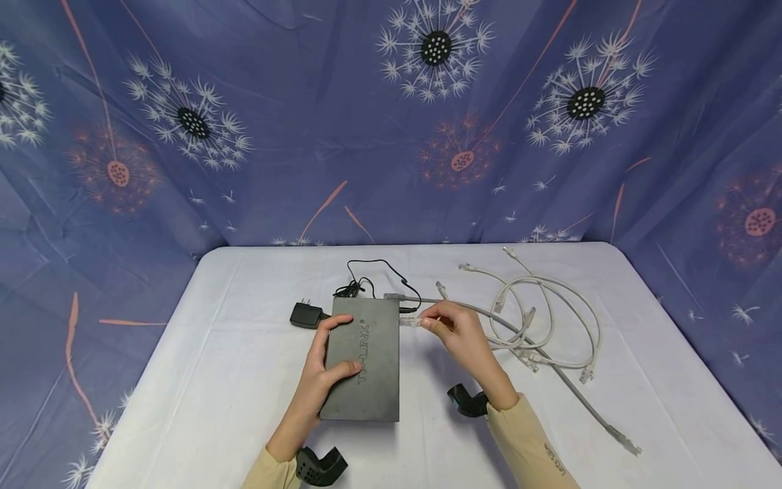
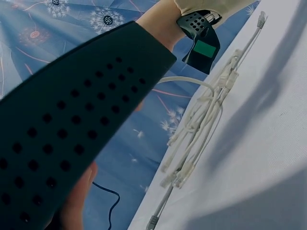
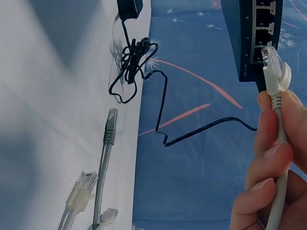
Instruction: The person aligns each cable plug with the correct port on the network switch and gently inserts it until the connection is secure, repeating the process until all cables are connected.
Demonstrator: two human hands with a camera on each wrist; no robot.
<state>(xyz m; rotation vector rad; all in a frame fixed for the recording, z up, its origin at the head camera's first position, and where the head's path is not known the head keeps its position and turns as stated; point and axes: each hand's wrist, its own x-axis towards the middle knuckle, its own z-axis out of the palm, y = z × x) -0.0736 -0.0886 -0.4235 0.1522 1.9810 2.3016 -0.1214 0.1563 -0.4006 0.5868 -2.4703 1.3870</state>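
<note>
My left hand [image 1: 326,367] grips a dark TP-LINK network switch [image 1: 379,360] along its left side, thumb on top. Vent holes dot the switch's casing [image 2: 72,120] in the left wrist view, where that hand is mostly hidden. To the right, my right hand [image 1: 458,333] pinches the clear plug [image 3: 272,72] of a light Ethernet cable [image 3: 280,191]. The plug's tip is right by the end port in the row of ports [image 3: 263,36]; whether it has entered cannot be told. A black power lead [image 1: 408,310] runs to the switch beside that port.
On the white table [image 1: 244,394], a black power adapter [image 1: 305,315] lies left of the switch, its cord bundled [image 1: 349,289] behind. Several pale Ethernet cables [image 1: 550,278] lie coiled at the right. A grey Ethernet cable [image 1: 580,401] stretches across beneath them. A patterned cloth [image 1: 342,136] hangs behind.
</note>
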